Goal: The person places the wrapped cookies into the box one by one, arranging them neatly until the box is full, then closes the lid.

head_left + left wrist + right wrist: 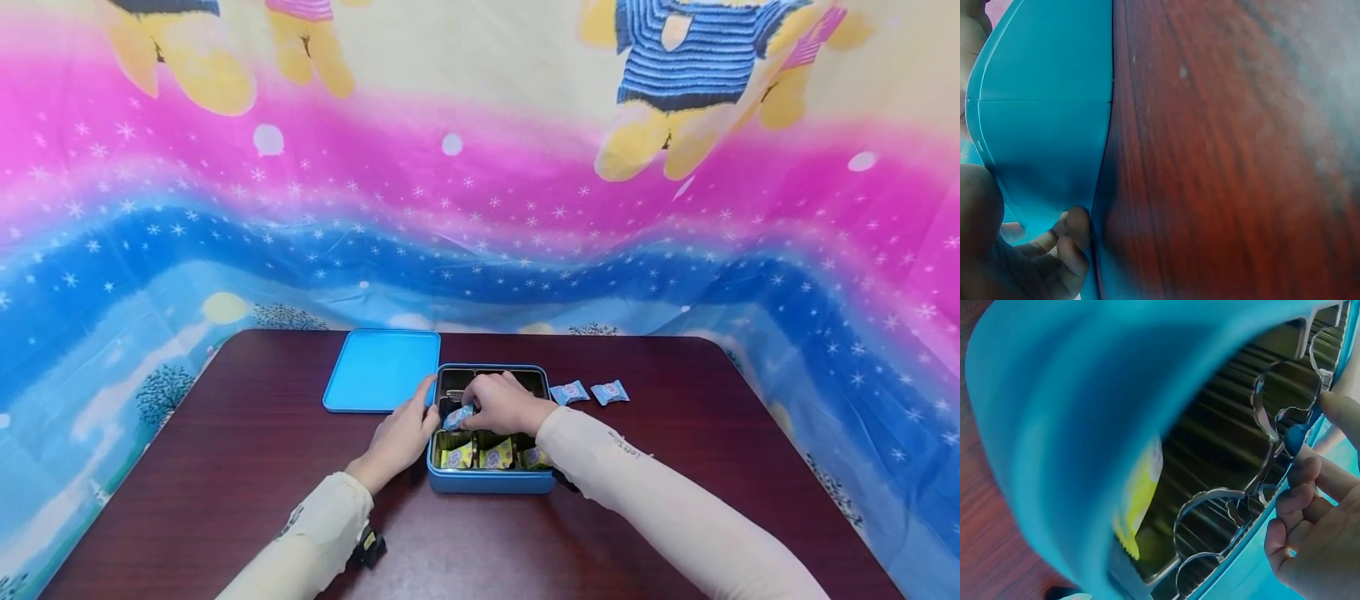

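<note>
A blue box (pixel 491 483) with a divided dark tray inside stands on the table. My right hand (pixel 501 404) reaches into it and pinches a small blue wrapped packet (pixel 456 418) at the left compartment of the middle row; the right wrist view catches a bit of that blue packet (pixel 1296 437) between thumb and finger. In the near row lie three yellow packets (pixel 497 454), the right one partly behind my right wrist. My left hand (pixel 401 433) rests against the box's left side, its fingertips touching the blue wall (pixel 1047 137) in the left wrist view.
Left of the box, a light blue lid (pixel 386 371) lies flat behind my left hand. Two more blue packets (pixel 610 392) lie on the dark wooden table (pixel 247 467) to the right of the box. A printed cloth backdrop (pixel 480 208) hangs behind the table's far edge.
</note>
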The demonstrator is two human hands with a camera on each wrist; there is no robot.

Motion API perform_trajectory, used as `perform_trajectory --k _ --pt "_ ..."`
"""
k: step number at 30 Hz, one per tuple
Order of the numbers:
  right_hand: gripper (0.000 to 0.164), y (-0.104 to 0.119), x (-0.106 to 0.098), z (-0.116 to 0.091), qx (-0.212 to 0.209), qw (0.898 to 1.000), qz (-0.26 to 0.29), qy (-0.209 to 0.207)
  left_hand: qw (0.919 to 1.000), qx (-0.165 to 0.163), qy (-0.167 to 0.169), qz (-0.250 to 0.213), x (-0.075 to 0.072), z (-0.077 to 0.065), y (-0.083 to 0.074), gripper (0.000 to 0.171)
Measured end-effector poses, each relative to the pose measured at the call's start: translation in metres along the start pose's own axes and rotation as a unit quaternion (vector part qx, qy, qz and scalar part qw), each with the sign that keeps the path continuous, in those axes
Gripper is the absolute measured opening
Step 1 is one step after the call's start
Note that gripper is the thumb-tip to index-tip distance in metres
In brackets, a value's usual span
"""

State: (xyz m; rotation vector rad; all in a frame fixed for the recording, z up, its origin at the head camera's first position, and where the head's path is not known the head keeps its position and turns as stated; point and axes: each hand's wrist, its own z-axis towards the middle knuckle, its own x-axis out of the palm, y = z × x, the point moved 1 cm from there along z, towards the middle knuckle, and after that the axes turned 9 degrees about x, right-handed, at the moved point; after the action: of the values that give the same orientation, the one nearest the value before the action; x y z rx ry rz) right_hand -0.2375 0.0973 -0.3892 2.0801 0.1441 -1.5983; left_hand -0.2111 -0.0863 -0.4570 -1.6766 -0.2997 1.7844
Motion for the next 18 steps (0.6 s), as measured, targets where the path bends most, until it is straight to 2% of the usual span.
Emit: perform_trajectory --k 5,11,18 --pt "0.036 -0.0009 -0.0002 -0.0002 0.004 1.000 0.018 0.014 1.0000 0.002 -0.002 0.003 0.0002 0.0003 -0.0002 0.060" --pt "0.039 -0.0028 0.0009 0.0002 0.003 1.000 0.015 0.021 0.9999 0.003 -0.003 0.009 0.0000 0.0007 0.0005 0.060" --pt "0.042 -0.0056 -0.0002 -0.0022 -0.017 0.999 0.027 0.023 0.9999 0.000 0.000 0.010 0.0000 0.0004 0.0001 0.060"
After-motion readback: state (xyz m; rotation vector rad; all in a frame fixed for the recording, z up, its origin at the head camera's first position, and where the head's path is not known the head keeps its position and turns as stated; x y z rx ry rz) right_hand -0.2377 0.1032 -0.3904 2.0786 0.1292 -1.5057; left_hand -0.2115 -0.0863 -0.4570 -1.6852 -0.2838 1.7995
